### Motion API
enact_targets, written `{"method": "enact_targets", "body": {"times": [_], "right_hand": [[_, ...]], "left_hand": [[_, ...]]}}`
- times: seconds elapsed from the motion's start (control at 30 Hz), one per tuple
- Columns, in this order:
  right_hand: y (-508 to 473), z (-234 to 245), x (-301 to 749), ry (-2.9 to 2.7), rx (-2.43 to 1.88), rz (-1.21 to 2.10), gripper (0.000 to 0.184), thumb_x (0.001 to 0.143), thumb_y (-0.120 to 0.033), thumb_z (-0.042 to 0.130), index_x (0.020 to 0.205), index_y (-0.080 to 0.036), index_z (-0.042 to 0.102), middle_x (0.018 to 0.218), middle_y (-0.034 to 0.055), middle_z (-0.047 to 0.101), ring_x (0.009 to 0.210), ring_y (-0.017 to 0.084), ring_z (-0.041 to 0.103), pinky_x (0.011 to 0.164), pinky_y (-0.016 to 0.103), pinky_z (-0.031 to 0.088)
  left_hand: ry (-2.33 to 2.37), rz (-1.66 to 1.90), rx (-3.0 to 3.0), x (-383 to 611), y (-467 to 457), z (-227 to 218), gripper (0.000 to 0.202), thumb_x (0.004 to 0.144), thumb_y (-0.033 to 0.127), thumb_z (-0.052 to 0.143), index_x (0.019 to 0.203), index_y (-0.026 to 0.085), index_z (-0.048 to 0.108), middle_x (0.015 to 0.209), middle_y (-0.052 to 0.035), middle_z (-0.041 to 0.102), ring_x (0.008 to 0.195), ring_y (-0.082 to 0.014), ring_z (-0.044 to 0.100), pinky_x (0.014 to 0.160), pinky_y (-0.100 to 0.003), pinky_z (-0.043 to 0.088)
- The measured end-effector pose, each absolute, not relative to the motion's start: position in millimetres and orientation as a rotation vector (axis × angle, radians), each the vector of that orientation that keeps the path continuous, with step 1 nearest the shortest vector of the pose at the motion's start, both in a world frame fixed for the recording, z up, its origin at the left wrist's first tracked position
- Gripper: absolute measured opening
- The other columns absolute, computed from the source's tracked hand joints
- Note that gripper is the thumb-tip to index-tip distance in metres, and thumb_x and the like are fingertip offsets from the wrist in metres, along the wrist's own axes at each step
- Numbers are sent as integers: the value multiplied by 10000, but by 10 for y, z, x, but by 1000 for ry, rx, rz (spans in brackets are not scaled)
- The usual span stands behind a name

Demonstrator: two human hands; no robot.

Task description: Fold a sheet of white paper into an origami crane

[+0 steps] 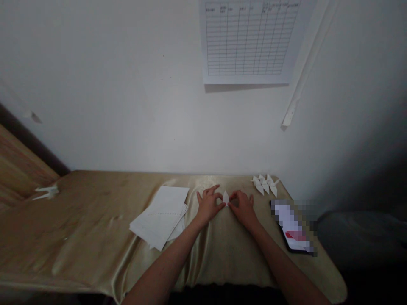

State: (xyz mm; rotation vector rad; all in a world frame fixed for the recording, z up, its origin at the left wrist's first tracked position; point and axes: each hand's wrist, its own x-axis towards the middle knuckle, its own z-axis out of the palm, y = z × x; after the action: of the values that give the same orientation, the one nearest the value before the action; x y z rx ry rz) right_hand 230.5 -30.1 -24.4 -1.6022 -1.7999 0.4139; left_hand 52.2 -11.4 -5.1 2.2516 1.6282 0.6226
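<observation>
A small piece of folded white paper (226,197), pointed at the top, is held between my two hands just above or on the cloth. My left hand (209,204) pinches its left lower edge with thumb and index finger, the other fingers spread away. From the other side, my right hand (243,207) pinches the right lower edge. Several folded white paper cranes (265,184) stand in a row at the back right, beyond my right hand. To the left of my left hand lies a loose stack of white paper sheets (163,214).
A gold satin cloth (95,220) with wrinkles covers the table. A phone (292,228) with a lit screen lies near the right edge. At the far left is a white object (47,192). A printed table sheet (246,46) hangs on the wall behind.
</observation>
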Motion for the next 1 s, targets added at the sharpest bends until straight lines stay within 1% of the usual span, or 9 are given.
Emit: {"method": "enact_targets", "body": {"times": [0.1,0.17,0.23,0.37,0.43,0.53,0.67,0.8,1.0], "right_hand": [[-305,-247,2304,-1840,-1612,382,184,837,-277,563,1004,-262,638,1129,40,679,1242,270,503,1117,701,58],[-311,-244,2303,-1855,-1616,367,188,852,-280,566,1004,-287,677,1140,39,685,1274,280,475,1105,714,51],[-320,-237,2304,-1872,-1609,353,184,868,-292,571,991,-309,708,1130,32,698,1281,289,462,1099,720,40],[-336,-224,2310,-1891,-1624,302,170,885,-326,592,936,-338,754,1101,24,713,1265,307,458,1090,736,32],[-341,-223,2314,-1894,-1643,276,161,880,-342,613,922,-351,768,1098,32,710,1267,323,448,1085,747,44],[-347,-225,2318,-1872,-1683,234,142,858,-365,655,922,-367,782,1140,57,686,1295,358,409,1085,746,88],[-358,-224,2316,-1866,-1717,203,159,855,-366,665,963,-391,779,1248,66,635,1334,394,359,1072,749,134],[-362,-210,2316,-1882,-1753,214,213,853,-363,668,1038,-422,755,1312,57,599,1360,403,324,1062,771,126],[-363,-154,2298,-1947,-1916,274,312,890,-427,615,1191,-502,654,1438,-11,501,1430,367,230,1081,766,100]], "left_hand": [[1650,644,2233,530,-137,-24,323,813,343,733,1116,331,623,1541,10,421,1387,-298,367,1127,-738,98],[1652,653,2239,533,-152,-15,357,818,344,731,1156,348,613,1539,8,423,1385,-292,370,1132,-730,99],[1645,647,2260,532,-159,-19,302,825,355,731,1116,375,656,1542,31,414,1388,-298,363,1133,-732,80],[1626,640,2293,515,-152,-49,131,843,409,718,970,426,747,1537,67,419,1383,-312,371,1120,-753,42],[1629,627,2304,504,-145,-60,113,859,438,694,949,451,762,1544,71,417,1377,-328,376,1105,-774,24],[1631,595,2342,493,-140,-61,149,868,466,672,987,482,760,1573,75,379,1382,-369,356,1088,-795,-15],[1641,555,2371,485,-142,-42,239,853,485,679,1086,517,721,1610,80,308,1419,-409,291,1082,-801,-25],[1656,482,2356,472,-126,-15,341,854,525,657,1194,549,651,1628,70,264,1449,-425,242,1073,-809,-13],[1660,302,2361,434,-43,21,447,861,637,579,1303,589,534,1667,47,137,1489,-431,168,1051,-824,22]]}}
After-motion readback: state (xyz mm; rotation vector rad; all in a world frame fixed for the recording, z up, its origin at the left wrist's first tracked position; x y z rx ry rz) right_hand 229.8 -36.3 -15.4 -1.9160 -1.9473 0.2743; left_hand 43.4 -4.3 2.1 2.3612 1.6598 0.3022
